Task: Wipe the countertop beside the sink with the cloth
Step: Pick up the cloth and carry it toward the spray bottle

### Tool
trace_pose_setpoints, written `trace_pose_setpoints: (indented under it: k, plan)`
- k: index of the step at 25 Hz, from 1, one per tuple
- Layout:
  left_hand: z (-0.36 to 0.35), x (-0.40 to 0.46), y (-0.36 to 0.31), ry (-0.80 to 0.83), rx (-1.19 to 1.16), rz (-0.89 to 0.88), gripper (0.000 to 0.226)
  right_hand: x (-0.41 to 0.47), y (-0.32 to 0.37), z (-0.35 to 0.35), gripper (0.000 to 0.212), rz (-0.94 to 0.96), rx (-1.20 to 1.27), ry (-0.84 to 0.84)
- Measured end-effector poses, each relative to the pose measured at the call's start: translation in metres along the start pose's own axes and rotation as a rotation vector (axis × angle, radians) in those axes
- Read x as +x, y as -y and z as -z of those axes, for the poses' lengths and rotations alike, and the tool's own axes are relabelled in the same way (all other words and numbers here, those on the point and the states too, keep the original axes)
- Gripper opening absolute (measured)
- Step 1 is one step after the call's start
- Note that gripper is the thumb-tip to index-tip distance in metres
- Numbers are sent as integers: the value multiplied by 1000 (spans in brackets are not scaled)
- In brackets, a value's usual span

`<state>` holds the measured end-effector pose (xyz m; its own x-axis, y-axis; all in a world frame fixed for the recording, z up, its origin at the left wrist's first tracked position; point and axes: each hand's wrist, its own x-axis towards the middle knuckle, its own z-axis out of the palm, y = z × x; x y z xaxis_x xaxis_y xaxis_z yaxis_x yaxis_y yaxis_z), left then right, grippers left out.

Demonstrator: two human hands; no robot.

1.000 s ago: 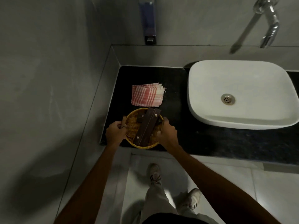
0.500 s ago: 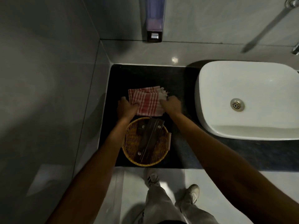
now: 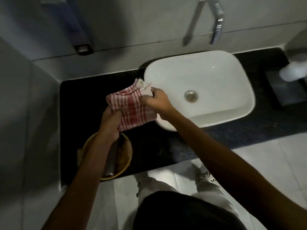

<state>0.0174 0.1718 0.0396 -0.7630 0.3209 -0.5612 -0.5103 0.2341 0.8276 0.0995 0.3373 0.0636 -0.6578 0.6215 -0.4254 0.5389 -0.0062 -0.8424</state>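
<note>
Both hands grip the cloth (image 3: pixel 132 108), a red-and-white checked piece folded into a rough pad. The left hand (image 3: pixel 111 120) pinches its lower left edge, fingers curled over the fabric and thumb tucked beneath. The right hand (image 3: pixel 156 101) clenches the upper right edge, knuckles raised, with a frayed pale corner poking up just beyond its fingers. Held between the two, the cloth hangs slightly tilted; whether it touches the surface below cannot be told.

Taking the sink (image 3: pixel 207 83) as the landmark: the cloth sits just left of its white basin, its right edge overlapping the rim where the right hand holds it. The black countertop (image 3: pixel 79 100) spreads out left of the sink and under the cloth. Farther left and nearer the person, a round woven basket (image 3: pixel 125 155) stands on the countertop's front edge, partly hidden by the left forearm, with a dark strap-like piece across it. Behind the sink, a chrome faucet (image 3: pixel 217 22) comes down from the wall. Well left of the faucet, a wall dispenser (image 3: pixel 79 30) hangs above the countertop. To the right of the sink stands a blurred white bottle (image 3: pixel 294 70) on a dark tray (image 3: pixel 282 90).
</note>
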Motion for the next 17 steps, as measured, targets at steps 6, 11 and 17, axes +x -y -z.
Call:
trace_pose_setpoints:
  k: [6,11,17]
  plan:
    - [-260,-81,20,292,-30,-56,48,-9,-90,268,39,37,52,-180]
    - [-495,-121,65,359,17,59,42,4,-192,482,33,4,-49,-345]
    - [-695,-133,103,423,273,127,43,42,-290,654,29,-143,-130,-406]
